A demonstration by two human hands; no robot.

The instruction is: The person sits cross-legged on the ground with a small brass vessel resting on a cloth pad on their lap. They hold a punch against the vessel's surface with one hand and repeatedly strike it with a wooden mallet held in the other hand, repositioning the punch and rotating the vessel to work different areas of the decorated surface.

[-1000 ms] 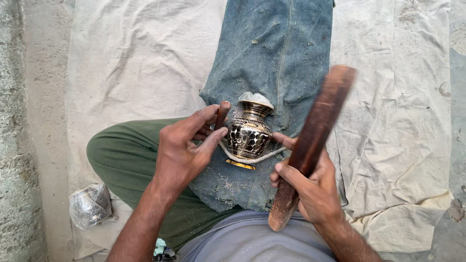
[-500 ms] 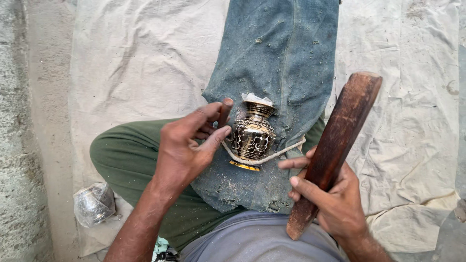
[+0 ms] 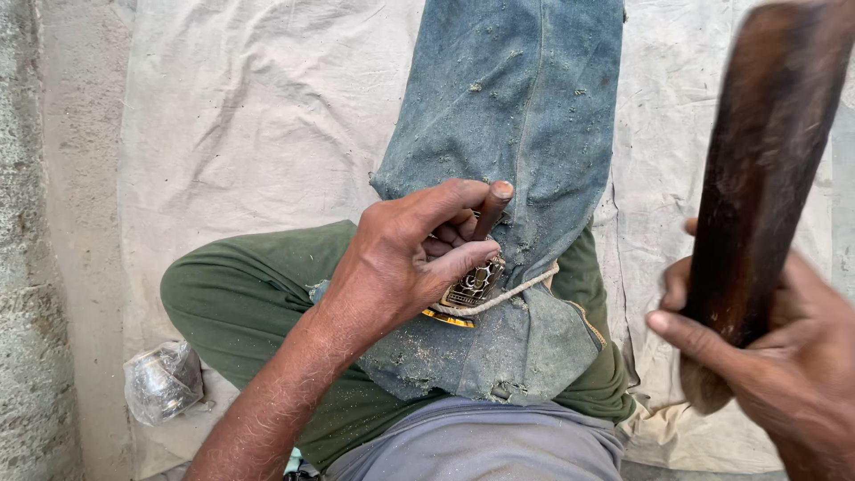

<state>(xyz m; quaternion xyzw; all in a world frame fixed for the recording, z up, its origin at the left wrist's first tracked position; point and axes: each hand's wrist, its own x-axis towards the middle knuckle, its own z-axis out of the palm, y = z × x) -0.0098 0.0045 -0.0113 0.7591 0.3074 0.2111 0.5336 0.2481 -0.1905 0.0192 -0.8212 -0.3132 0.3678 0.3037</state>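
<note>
My left hand (image 3: 405,258) grips a thin dark metal punch (image 3: 488,214) between thumb and fingers. Its tip rests on a small engraved brass pot (image 3: 472,287), which lies on a dusty piece of blue denim (image 3: 517,116) spread over my lap. The hand hides most of the pot; only its patterned side and gold base rim show. A cord (image 3: 521,289) runs around the pot. My right hand (image 3: 784,356) holds a thick dark wooden mallet (image 3: 766,169) raised at the right edge, blurred and well apart from the pot.
My bent leg in green trousers (image 3: 232,294) lies across a pale cloth sheet (image 3: 258,116) on the ground. A crumpled clear plastic bag (image 3: 160,383) sits at the lower left by a rough concrete strip (image 3: 31,267).
The right hand has swung the wooden mallet up and out to the right, closer to the camera. The left hand has closed further over the pot, covering most of it.
</note>
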